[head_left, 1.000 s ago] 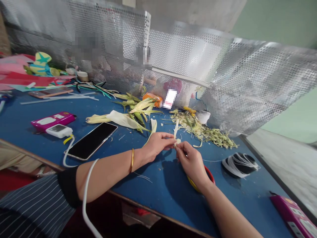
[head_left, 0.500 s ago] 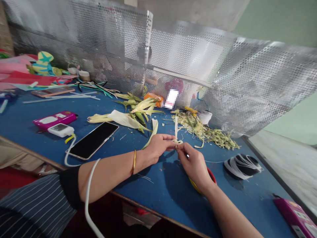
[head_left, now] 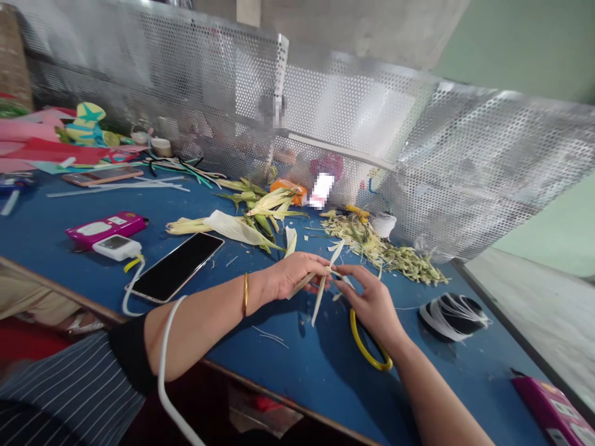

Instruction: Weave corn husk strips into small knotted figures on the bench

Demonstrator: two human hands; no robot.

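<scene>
Pale strips of corn husk (head_left: 318, 301) cross in a small knot-like bundle at the middle of the table. My left hand (head_left: 301, 272) pinches the bundle from the left, with strips sticking out up and down. From the right, thumb and forefinger of my right hand (head_left: 367, 300) close on a strip at the same crossing. A yellow looped handle (head_left: 360, 347), which looks like that of scissors, shows under my right palm; whether it is held or lies on the table I cannot tell. A loose husk piece (head_left: 290, 240) lies just beyond my left hand.
Whole husks (head_left: 242, 230) and a heap of husk scraps (head_left: 372, 244) lie at the back before a perforated metal screen (head_left: 209, 87). A black phone (head_left: 176, 266) and magenta device (head_left: 106, 229) are left; a thread spool (head_left: 450, 317) is right. A white cable (head_left: 162, 371) crosses my left forearm.
The husk bundle has turned: its upright strip now leans right, and strips show below the fingers. My right hand has turned a little, baring more of the yellow handle.
</scene>
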